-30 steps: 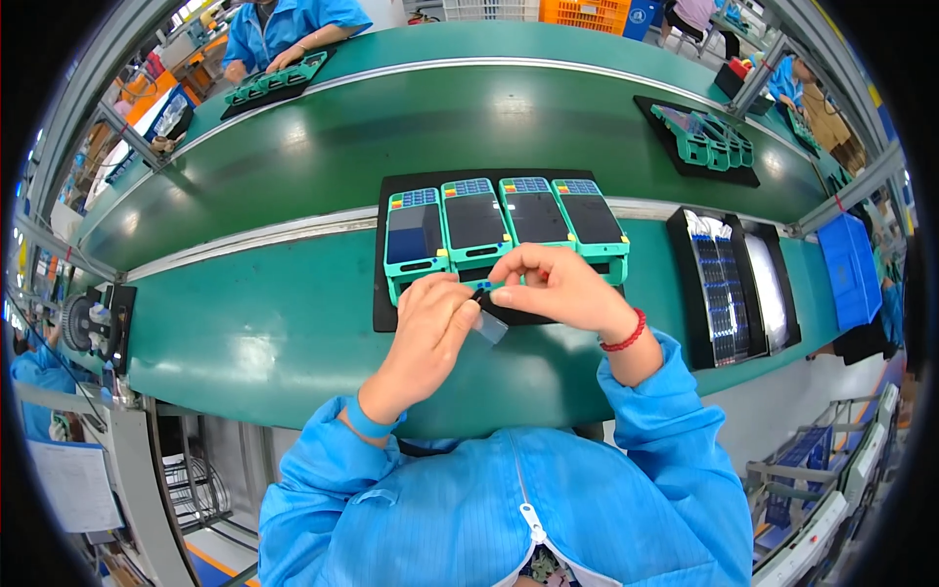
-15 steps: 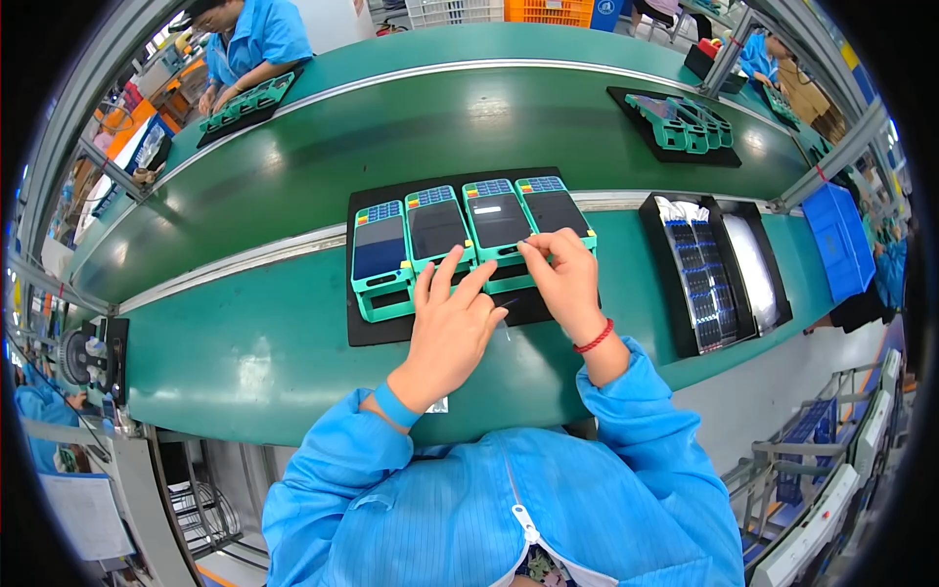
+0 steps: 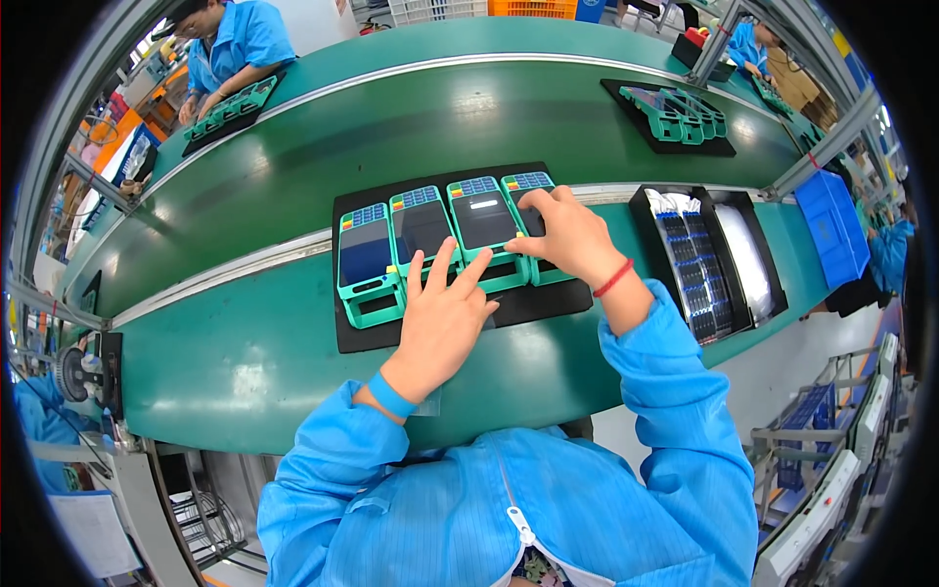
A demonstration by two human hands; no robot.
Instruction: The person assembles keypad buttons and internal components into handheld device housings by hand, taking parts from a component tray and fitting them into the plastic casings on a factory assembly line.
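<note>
Several payment terminals with blue keypads and dark screens, in green frames, lie in a row on a black mat (image 3: 367, 338). My left hand (image 3: 440, 318) is open, fingers spread, its fingertips over the lower ends of the second terminal (image 3: 423, 225) and the third terminal (image 3: 482, 223). My right hand (image 3: 567, 235) bends over the fourth terminal (image 3: 528, 182) and hides much of it. Its thumb tip is at the third terminal's lower right corner; the index finger, well apart from it, reaches the fourth's screen. The leftmost terminal (image 3: 365, 249) is untouched.
A black box (image 3: 693, 264) with blue-and-black parts stands at the right, beside a blue bin (image 3: 831, 230). Another mat with green frames (image 3: 675, 115) lies across the green belt (image 3: 323, 137). A co-worker (image 3: 235, 49) handles green frames at the far left.
My right hand has moved up from the third terminal's lower right corner toward the fourth terminal, and its pinched thumb and index finger have parted. My left hand stays spread at nearly the same place.
</note>
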